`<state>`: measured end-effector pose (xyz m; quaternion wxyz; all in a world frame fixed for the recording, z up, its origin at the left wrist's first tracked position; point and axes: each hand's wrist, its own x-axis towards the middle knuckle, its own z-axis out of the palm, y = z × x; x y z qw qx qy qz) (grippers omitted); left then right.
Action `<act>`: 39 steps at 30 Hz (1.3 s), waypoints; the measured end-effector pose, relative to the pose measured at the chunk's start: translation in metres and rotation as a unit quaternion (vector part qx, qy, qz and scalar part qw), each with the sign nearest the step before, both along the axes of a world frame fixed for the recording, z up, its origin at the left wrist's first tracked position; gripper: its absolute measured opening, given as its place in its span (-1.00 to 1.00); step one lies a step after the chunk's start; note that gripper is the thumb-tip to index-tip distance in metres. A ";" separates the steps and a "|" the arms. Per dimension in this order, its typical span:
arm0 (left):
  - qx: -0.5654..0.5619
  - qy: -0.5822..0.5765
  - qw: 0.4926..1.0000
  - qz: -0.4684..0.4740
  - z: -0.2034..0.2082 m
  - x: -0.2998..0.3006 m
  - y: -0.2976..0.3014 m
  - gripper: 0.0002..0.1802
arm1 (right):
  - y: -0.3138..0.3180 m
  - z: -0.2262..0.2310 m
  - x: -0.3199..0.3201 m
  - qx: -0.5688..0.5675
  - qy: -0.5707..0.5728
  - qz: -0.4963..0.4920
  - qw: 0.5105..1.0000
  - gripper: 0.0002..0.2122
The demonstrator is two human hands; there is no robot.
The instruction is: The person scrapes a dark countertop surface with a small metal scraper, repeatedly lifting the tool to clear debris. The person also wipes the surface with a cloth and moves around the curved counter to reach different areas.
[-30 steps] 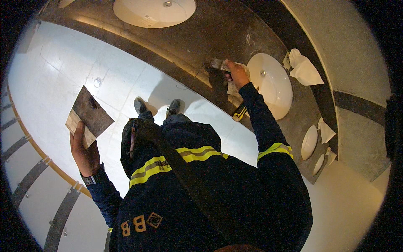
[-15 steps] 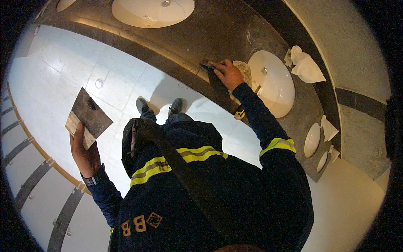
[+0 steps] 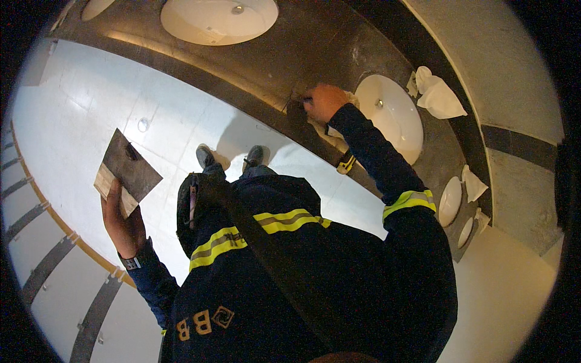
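In my left hand is a flat, dark square board, held out over the floor, fingers wrapped under it and thumb on its pale strip. A small dark lump lies on its face. My right hand is over the dark countertop, beside a joint near the front edge. Its fingers are curled and slightly blurred; what they hold is hard to make out. A pale crumpled sheet lies partly hidden beneath that hand and forearm. Close to the right sleeve, a yellow-and-black tool rests at the counter edge.
A white oval sink sits right of my right hand, and another sink lies farther left. White plastic wrapping stands behind the nearer sink. Partition doors line the left side. My shoes stand on the pale floor.
My right hand has turned at the counter joint, its fingers now more curled, and the forearm has shifted slightly right. My left hand and the board stay nearly still.
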<state>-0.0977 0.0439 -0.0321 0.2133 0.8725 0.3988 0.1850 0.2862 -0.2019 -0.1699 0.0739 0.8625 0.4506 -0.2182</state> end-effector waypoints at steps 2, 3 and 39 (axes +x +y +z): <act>-0.039 -0.024 0.999 0.005 -0.002 -0.005 0.000 -0.51 | 0.000 0.003 -0.002 0.088 -0.028 -0.018 0.996 -0.67; -0.084 -0.065 0.994 0.009 -0.008 -0.009 0.002 -0.51 | 0.003 0.004 -0.004 0.134 -0.042 -0.026 0.990 -0.65; -0.015 -0.021 1.000 -0.013 -0.008 -0.006 0.006 -0.51 | 0.001 0.006 -0.032 0.122 -0.027 -0.092 0.988 -0.63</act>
